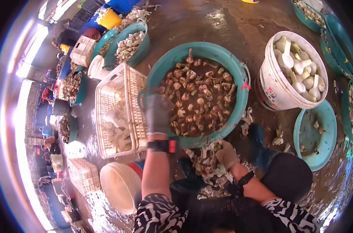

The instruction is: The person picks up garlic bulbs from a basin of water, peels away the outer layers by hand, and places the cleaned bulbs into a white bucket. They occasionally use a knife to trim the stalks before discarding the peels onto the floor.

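My left hand (158,112), in a dark wet glove, reaches over the near-left rim of a large teal basin (243,83) full of brown muddy bulbs in murky water. Whether its fingers hold a bulb is hidden. My right hand (226,154), in a pale dirty glove, is low by my knees, closed around something small that looks like a bulb or a knife; I cannot tell which. Under it lies a heap of peelings (209,171). A white plastic crate (106,97) with peeled white bulbs stands just left of my left hand.
A white bucket (275,93) of peeled white bulbs stands at the right, with a small teal bowl (329,136) below it. An empty white bucket (120,186) sits near my left elbow. More teal basins, crates and other people line the wet floor at the left and top.
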`<act>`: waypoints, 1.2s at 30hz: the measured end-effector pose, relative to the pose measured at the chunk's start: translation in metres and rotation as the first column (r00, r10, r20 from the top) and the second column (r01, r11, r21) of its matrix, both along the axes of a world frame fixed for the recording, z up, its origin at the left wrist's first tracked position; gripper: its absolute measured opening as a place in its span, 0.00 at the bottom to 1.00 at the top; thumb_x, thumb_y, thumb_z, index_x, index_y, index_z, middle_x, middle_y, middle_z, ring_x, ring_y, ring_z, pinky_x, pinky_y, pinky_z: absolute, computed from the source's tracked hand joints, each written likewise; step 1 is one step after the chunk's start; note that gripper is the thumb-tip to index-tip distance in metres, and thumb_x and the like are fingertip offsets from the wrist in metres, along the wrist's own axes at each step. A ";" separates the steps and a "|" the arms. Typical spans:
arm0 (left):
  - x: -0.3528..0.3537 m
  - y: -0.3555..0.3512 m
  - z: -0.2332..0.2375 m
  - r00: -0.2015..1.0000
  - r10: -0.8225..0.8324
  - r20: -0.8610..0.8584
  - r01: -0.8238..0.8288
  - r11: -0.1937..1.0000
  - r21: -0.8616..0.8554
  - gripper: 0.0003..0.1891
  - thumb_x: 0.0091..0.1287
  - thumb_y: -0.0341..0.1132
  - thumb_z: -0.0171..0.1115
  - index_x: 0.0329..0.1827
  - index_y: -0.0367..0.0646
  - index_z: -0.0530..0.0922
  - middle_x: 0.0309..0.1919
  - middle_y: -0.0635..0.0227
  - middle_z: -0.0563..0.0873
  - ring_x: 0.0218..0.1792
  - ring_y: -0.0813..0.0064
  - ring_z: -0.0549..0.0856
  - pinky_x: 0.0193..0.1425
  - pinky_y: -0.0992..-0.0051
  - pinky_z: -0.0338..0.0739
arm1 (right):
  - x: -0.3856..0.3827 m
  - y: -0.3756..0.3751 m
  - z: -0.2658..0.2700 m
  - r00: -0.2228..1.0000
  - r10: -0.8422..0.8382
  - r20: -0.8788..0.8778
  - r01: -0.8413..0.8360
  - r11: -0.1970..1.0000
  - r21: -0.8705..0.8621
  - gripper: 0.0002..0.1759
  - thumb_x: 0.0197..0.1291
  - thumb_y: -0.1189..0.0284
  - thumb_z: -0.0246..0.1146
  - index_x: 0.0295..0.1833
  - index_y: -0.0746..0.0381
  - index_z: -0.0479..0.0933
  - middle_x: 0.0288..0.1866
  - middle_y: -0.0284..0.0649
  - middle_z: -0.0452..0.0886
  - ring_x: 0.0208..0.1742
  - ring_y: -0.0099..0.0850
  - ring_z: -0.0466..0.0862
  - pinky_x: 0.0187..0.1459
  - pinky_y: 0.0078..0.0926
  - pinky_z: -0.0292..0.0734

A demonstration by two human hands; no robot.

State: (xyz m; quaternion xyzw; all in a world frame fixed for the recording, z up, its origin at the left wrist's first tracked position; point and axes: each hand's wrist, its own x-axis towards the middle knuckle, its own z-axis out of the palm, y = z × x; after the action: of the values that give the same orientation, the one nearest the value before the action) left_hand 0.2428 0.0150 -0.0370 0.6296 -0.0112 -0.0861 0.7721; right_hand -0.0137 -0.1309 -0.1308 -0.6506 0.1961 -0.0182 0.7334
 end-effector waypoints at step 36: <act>-0.223 -0.011 0.023 0.760 -0.600 0.250 0.172 0.556 0.813 0.35 0.49 0.36 0.75 0.59 0.35 0.68 0.51 0.53 0.76 0.55 0.57 0.76 0.60 0.68 0.70 | -0.013 -0.012 0.061 0.980 0.083 0.180 -0.144 0.923 0.358 0.07 0.63 0.72 0.58 0.43 0.63 0.78 0.38 0.28 0.78 0.38 0.17 0.74 0.39 0.20 0.73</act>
State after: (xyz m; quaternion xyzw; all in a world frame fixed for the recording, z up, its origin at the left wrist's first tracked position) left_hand 0.0195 0.0044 -0.0143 0.8683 -0.3188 -0.0902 0.3691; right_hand -0.0269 -0.1425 -0.0703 -0.5078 0.0979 0.0090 0.8559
